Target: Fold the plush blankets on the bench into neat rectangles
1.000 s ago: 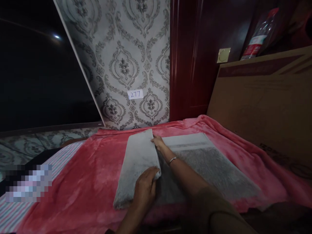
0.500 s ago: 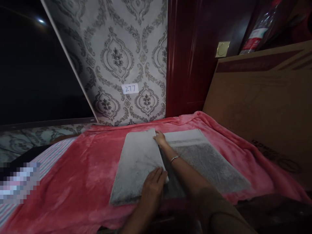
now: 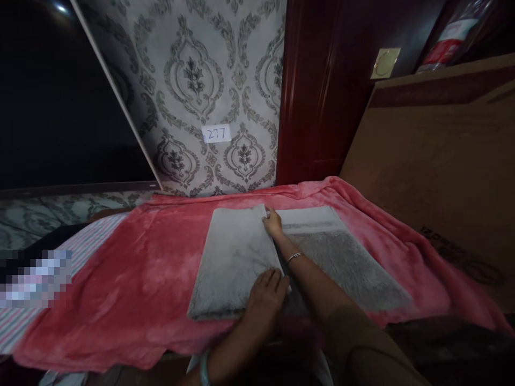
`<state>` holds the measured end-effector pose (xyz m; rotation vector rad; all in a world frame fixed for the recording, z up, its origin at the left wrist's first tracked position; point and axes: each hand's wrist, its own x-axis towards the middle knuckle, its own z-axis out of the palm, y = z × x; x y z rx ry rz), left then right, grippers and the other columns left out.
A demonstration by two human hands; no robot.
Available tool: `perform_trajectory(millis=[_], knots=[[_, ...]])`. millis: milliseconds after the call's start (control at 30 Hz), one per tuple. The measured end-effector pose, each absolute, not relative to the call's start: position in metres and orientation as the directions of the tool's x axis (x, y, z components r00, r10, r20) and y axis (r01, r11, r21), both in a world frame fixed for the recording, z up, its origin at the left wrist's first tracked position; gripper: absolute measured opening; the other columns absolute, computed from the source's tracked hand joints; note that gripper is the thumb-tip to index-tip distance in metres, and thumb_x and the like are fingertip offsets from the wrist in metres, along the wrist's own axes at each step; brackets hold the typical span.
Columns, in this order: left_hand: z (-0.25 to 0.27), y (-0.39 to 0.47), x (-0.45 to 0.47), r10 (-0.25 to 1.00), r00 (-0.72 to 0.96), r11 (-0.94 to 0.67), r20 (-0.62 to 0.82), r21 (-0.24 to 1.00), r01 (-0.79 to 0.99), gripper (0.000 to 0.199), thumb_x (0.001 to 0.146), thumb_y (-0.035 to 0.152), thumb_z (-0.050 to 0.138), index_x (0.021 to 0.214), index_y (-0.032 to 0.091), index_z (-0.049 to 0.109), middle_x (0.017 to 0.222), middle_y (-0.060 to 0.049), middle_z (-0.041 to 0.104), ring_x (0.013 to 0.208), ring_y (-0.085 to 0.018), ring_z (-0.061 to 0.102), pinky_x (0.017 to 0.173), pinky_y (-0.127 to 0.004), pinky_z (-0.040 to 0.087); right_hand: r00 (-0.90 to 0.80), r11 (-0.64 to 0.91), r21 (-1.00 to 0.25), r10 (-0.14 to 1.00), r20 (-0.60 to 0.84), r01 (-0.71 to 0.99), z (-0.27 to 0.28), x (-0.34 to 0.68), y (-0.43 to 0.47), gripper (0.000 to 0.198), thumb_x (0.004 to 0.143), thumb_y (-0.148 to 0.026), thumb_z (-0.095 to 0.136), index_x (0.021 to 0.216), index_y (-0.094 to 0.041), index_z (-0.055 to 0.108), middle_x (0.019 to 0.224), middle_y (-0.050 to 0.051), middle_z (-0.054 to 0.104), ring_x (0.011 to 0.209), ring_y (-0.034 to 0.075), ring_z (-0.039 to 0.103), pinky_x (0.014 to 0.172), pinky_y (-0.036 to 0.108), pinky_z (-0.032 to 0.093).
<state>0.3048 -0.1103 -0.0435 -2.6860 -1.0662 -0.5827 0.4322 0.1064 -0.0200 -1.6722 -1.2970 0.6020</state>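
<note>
A grey plush towel (image 3: 229,252) lies on the red blanket, its left part folded over into a flap. The right part (image 3: 333,252) lies flat, with a paler band near its far end. My left hand (image 3: 267,292) is closed on the near corner of the flap's right edge, fingers over the top and thumb hidden. At the far corner of that same edge, my right hand (image 3: 273,222) pinches the cloth between thumb and fingers. The flap's edge looks slightly raised over a dark gap.
Beneath the towel spreads a red plush blanket (image 3: 156,273). A large cardboard box (image 3: 434,161) leans at the right, with a plastic bottle (image 3: 450,40) behind its top. A dark screen (image 3: 68,107) stands left, above a striped cloth (image 3: 86,246). Patterned wallpaper carries a "277" label (image 3: 216,133).
Both hands have shifted a little to the right, carrying the flap's edge with them over the flat part. The whole view has also moved slightly.
</note>
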Motion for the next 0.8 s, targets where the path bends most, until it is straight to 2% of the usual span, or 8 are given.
perform_trajectory(millis=[167,400,533,633,733,800], knots=[[-0.048,-0.115,0.307,0.570,0.719,-0.740,0.397,-0.132,0.659,0.036,0.095,0.016,0.049,0.128,0.015,0.062,0.131,-0.013,0.066,0.125,-0.026,0.059,0.105,-0.040,0.049,0.329,-0.073,-0.829,0.934,0.138,0.554,-0.019,0.436,0.102,0.057,0.077,-0.010,0.054,0.133,-0.014,0.057,0.109,0.008,0.071,0.099,0.020,0.066,0.093,0.029,0.049],[-0.051,-0.120,0.296,0.617,0.660,-0.702,0.429,-0.077,0.708,0.040,0.091,0.012,0.048,0.130,0.014,0.060,0.134,-0.014,0.064,0.129,-0.027,0.056,0.109,-0.044,0.046,0.316,-0.097,-0.768,0.938,0.142,0.634,-0.016,0.438,0.098,0.056,0.082,-0.012,0.053,0.138,-0.015,0.053,0.116,0.009,0.070,0.106,0.021,0.065,0.096,0.029,0.048],[-0.056,-0.122,0.289,0.561,0.675,-0.741,0.479,-0.072,0.667,0.048,0.088,0.005,0.044,0.132,0.016,0.059,0.134,-0.012,0.064,0.131,-0.022,0.054,0.111,-0.040,0.044,0.297,-0.093,-0.729,0.942,0.156,0.678,-0.012,0.438,0.093,0.059,0.084,-0.011,0.049,0.143,-0.015,0.048,0.125,0.010,0.067,0.111,0.020,0.064,0.097,0.028,0.047],[-0.064,-0.122,0.290,0.511,0.691,-0.763,0.511,-0.100,0.638,0.047,0.089,0.006,0.043,0.132,0.016,0.058,0.134,-0.012,0.064,0.131,-0.023,0.054,0.110,-0.039,0.045,0.287,-0.101,-0.691,0.945,0.159,0.715,-0.011,0.441,0.085,0.061,0.087,-0.011,0.046,0.148,-0.015,0.042,0.126,0.011,0.067,0.113,0.021,0.063,0.098,0.030,0.047],[-0.068,-0.125,0.292,0.512,0.731,-0.786,0.452,-0.096,0.610,0.045,0.091,0.013,0.045,0.135,0.014,0.056,0.137,-0.015,0.061,0.134,-0.027,0.052,0.111,-0.044,0.043,0.269,-0.112,-0.647,0.951,0.150,0.755,-0.008,0.444,0.078,0.060,0.087,-0.009,0.044,0.148,-0.012,0.042,0.128,0.014,0.065,0.117,0.023,0.061,0.100,0.031,0.045],[-0.065,-0.129,0.291,0.539,0.745,-0.800,0.394,-0.038,0.599,0.048,0.091,0.016,0.047,0.138,0.012,0.053,0.142,-0.017,0.057,0.138,-0.029,0.047,0.114,-0.047,0.040,0.255,-0.116,-0.616,0.957,0.141,0.779,-0.004,0.445,0.074,0.060,0.088,-0.008,0.043,0.148,-0.011,0.042,0.129,0.015,0.064,0.118,0.023,0.060,0.101,0.032,0.045]])
